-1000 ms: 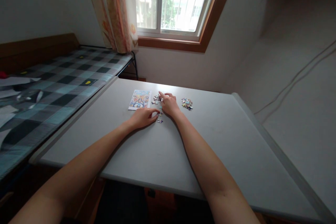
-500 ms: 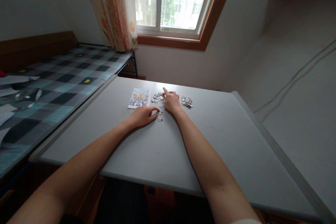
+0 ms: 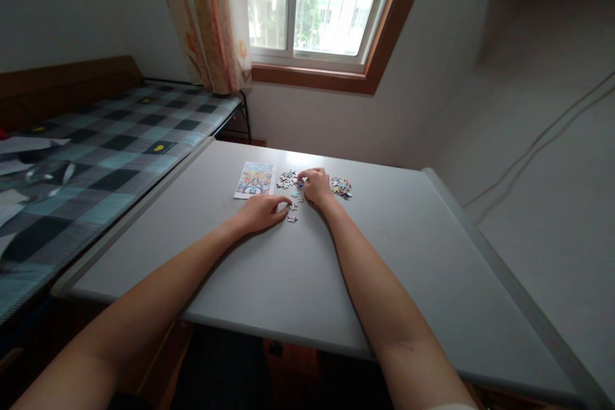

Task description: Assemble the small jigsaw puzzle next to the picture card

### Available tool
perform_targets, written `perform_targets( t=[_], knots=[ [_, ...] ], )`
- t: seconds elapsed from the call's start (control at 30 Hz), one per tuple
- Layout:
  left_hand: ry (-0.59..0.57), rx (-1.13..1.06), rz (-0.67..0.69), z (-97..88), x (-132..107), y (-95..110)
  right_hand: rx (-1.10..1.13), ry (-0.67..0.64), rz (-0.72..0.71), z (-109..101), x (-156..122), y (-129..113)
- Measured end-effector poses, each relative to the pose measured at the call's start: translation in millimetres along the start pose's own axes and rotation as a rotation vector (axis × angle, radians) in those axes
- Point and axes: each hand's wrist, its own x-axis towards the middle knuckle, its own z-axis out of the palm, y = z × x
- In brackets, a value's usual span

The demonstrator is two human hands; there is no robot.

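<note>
Purple and white, one small piece (image 3: 293, 219) lies just on the near side of the left hand (image 3: 262, 213). That hand's thumb and forefinger curve toward each other, their tips close at a yellowish piece (image 3: 294, 207); I cannot tell whether they pinch it. Slightly right and far of this, the right hand (image 3: 317, 186) bends its fingers down to the left, over some pieces; whether they are pressed together on one is too small to tell. Between the hands, a pale turquoise piece (image 3: 294, 195) lies on the desk (image 3: 288, 282). Just left of the right hand is a loose pile (image 3: 287, 178), and just right of it a denser pile (image 3: 341, 188). Left of the loose pile, beyond the left hand, a printed sheet (image 3: 255, 178) lies flat. Farther left stands a bed (image 3: 144, 120) with a checked cover; at the far side, a curtain (image 3: 216, 25) hangs beside a window (image 3: 317, 6).
</note>
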Motion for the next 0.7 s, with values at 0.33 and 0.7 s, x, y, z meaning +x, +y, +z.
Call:
perform_targets(
  t=[0.33,0.7],
  knots=[
    [0.003,-0.005,0.002,0.5,-0.1,-1.0,-0.051,-0.01,-0.003,-1.3,-3.1,-2.5],
    [0.013,0.0,0.002,-0.3,-0.8,0.1,-0.054,-0.011,-0.035,-0.4,-3.3,0.1]
  ],
)
